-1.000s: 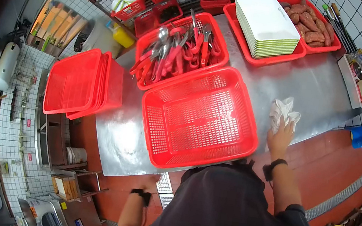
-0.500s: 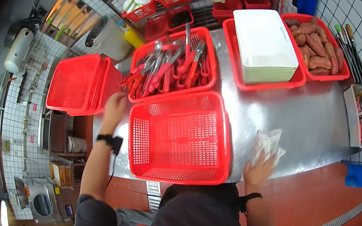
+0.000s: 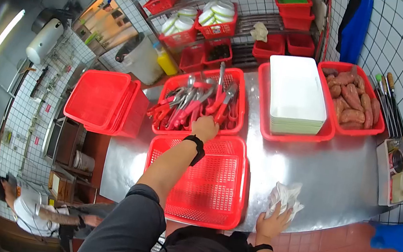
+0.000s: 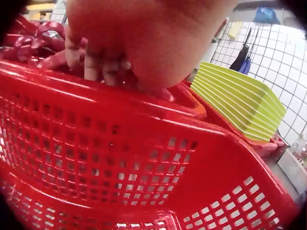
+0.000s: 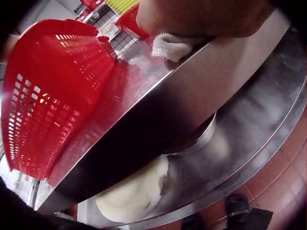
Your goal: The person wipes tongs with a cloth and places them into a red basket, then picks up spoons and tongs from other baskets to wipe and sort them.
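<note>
A red basket point(image 3: 234, 129) holds a heap of metal utensils point(image 3: 191, 104) with red handles, some of them looped. My left hand point(image 3: 205, 128) is at its near edge, fingers bent down past the rim among the handles; I cannot tell whether they grip anything. In the left wrist view the fingers point(image 4: 91, 67) hang just behind the rim. Directly below my forearm stands a red perforated basket point(image 3: 216, 181) with nothing in it. My right hand point(image 3: 273, 223) rests with extended fingers on a crumpled white cloth point(image 3: 286, 195) near the front edge of the metal table point(image 3: 341, 174).
Stacked white rectangular plates point(image 3: 298, 88) sit in a red tray, beside a red basket of reddish-brown sweet potatoes point(image 3: 351, 99). Nested red baskets point(image 3: 103, 100) stand at the left. A white box of bottles point(image 3: 386, 174) is at the right. Another person point(image 3: 35, 210) is at lower left.
My left hand has come up from below the table, past its left side, to the utensil basket. My right hand stays on the cloth. The view has tilted upward, and another person has appeared.
</note>
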Motion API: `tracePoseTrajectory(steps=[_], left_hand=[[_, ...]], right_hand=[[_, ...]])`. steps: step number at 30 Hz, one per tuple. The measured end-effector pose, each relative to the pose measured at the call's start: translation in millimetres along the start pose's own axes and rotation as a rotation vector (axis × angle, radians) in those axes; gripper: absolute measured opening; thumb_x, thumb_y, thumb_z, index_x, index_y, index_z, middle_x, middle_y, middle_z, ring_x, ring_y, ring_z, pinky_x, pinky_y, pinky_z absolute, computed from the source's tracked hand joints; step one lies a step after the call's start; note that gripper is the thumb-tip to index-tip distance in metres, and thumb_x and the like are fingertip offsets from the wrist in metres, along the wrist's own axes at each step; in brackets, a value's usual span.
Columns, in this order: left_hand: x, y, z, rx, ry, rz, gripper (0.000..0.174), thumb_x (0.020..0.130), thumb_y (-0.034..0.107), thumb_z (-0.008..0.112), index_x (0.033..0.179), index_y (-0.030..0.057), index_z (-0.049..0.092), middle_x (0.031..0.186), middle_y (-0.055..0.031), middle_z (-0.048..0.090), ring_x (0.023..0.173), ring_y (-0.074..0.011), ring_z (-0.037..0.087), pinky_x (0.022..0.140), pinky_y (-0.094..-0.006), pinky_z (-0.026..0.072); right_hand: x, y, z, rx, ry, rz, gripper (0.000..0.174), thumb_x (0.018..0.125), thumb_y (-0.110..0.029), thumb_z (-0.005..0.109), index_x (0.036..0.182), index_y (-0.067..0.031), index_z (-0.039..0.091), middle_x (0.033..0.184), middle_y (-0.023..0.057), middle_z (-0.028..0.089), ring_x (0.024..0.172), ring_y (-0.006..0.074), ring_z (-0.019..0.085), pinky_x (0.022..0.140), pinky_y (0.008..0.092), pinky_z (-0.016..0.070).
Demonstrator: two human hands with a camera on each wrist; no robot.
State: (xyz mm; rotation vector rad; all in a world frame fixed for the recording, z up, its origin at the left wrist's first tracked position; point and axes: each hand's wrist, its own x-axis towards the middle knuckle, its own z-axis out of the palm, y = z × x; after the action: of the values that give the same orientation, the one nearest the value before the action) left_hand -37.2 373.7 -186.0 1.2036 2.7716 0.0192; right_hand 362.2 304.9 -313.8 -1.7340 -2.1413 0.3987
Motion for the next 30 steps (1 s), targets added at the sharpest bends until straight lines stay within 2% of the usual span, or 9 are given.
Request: tracePoseTrajectory(steps=[8,13,14,19,21,24,25,28,30], left_hand=[[-16.1,-21.6,-53.5,-0.336,0.145,0.088,0.042,0.088,0.036,0.051,0.095,-0.0017,0.067,0.104,-0.0252,0.064,0.097,-0.042,0.062,0.083,-0.0529,0.0491],[-64.7,-78.0,-129.1,-0.785,0.325,0.241,0.039,0.097,0.029,0.045,0.083,-0.0049,0.058,0.078,-0.028,0.059,0.075,-0.0372,0.06,0.068,-0.0457,0.0429],[-78.5,-100.9,-142.2,-0.899,0.24,0.215,0.032,0.099,0.028,0.046,0.092,0.0007,0.061,0.089,-0.01,0.063,0.09,-0.0163,0.059,0.077,-0.035,0.0449],[-209.0,-174.9,-183.7,-1.867,0.442,0.268,0.04,0.098,0.028,0.053,0.127,0.0012,0.052,0.126,-0.0122,0.056,0.121,-0.0258,0.051,0.105,-0.0474,0.0388],[-260.9,-208.5,-169.0,-1.771,0.431,0.285,0.06,0.087,0.033,0.066,0.134,-0.0001,0.047,0.133,-0.0143,0.053,0.127,-0.0297,0.048,0.105,-0.0536,0.0371],[-324.2,-257.6,-133.0,-1.721,0.33,0.184,0.035,0.086,0.04,0.069,0.08,0.0129,0.047,0.103,-0.0112,0.062,0.095,-0.0221,0.061,0.091,-0.0447,0.0504],[-338.4,-261.0,-124.6,-1.838,0.354,0.218,0.028,0.091,0.033,0.065,0.082,0.0106,0.05,0.1,-0.0112,0.062,0.076,-0.0207,0.064,0.068,-0.0361,0.0523],[-366.1,-264.6,-105.5,-2.053,0.506,0.097,0.021,0.094,0.024,0.059,0.083,0.0097,0.049,0.091,-0.0089,0.055,0.066,-0.0175,0.056,0.063,-0.0349,0.0493],[-370.0,-271.9,-89.7,-2.145,0.558,0.052,0.017,0.094,0.02,0.057,0.082,0.0104,0.048,0.091,-0.0081,0.053,0.064,-0.0163,0.052,0.062,-0.0342,0.0474]], right_hand=[[-1.7,-5.0,-4.8,-0.011,-0.004,0.003,0.07,0.071,-0.023,0.066,0.137,-0.0116,0.046,0.147,0.0214,0.035,0.142,0.0382,0.024,0.111,0.0605,0.0202],[-4.3,-7.2,-3.2,-0.063,0.033,-0.036,0.071,0.072,-0.023,0.065,0.139,-0.0112,0.043,0.146,0.0252,0.035,0.142,0.0389,0.024,0.111,0.0602,0.0207],[-4.7,-7.9,-2.2,-0.066,0.069,-0.05,0.071,0.073,-0.023,0.065,0.139,-0.0109,0.043,0.146,0.0266,0.034,0.142,0.039,0.024,0.111,0.06,0.021],[-4.1,-13.7,-2.0,-0.105,0.076,-0.035,0.072,0.073,-0.024,0.065,0.14,-0.0097,0.042,0.145,0.0288,0.034,0.141,0.0398,0.025,0.11,0.0593,0.0222],[-5.9,-14.9,-6.6,-0.119,0.044,-0.03,0.069,0.074,-0.025,0.063,0.138,-0.0086,0.044,0.147,0.0281,0.032,0.142,0.0402,0.024,0.109,0.0563,0.024],[-1.8,-3.5,-0.5,-0.133,0.057,-0.054,0.072,0.071,-0.022,0.068,0.137,-0.0081,0.044,0.142,0.0281,0.037,0.136,0.041,0.031,0.106,0.0551,0.0284],[1.1,0.9,2.1,-0.143,0.05,-0.072,0.073,0.069,-0.021,0.069,0.136,-0.0076,0.045,0.138,0.0287,0.04,0.132,0.0426,0.036,0.104,0.0552,0.0315],[24.3,40.4,16.3,0.119,0.093,-0.051,0.058,0.077,-0.017,0.067,0.13,-0.0003,0.049,0.126,0.0283,0.052,0.121,0.0443,0.047,0.104,0.0506,0.0362],[49.3,71.9,33.4,0.214,0.146,0.175,0.047,0.089,-0.016,0.058,0.131,0.0008,0.048,0.128,0.0248,0.053,0.122,0.0387,0.05,0.104,0.0496,0.0393]])
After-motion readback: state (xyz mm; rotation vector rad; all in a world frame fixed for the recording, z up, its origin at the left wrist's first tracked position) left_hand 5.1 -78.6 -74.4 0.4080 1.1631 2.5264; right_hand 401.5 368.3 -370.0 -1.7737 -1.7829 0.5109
